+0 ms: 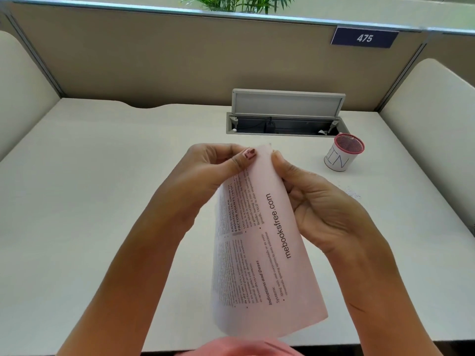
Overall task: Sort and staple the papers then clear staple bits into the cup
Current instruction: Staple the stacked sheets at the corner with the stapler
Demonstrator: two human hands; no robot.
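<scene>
Up above the pale surface (102, 176), two bare hands hold printed papers (267, 253) at their far end. Left hand (213, 170) pinches the top left edge with thumb over the sheet; right hand (313, 201) grips the right edge, fingers curled behind. Readable print runs sideways: "mebooksfree.com", "Indications and Doses", "ANTI VASCULAR ENDOTHELIAL GROWTH FACTOR AGENTS (VEGF)". To the right stands a mesh cup (343, 153) with a red rim and a white wrap lettered "IN", just in front of an open cable tray (285, 124). A dark sign (364, 38) on the partition reads "475".
</scene>
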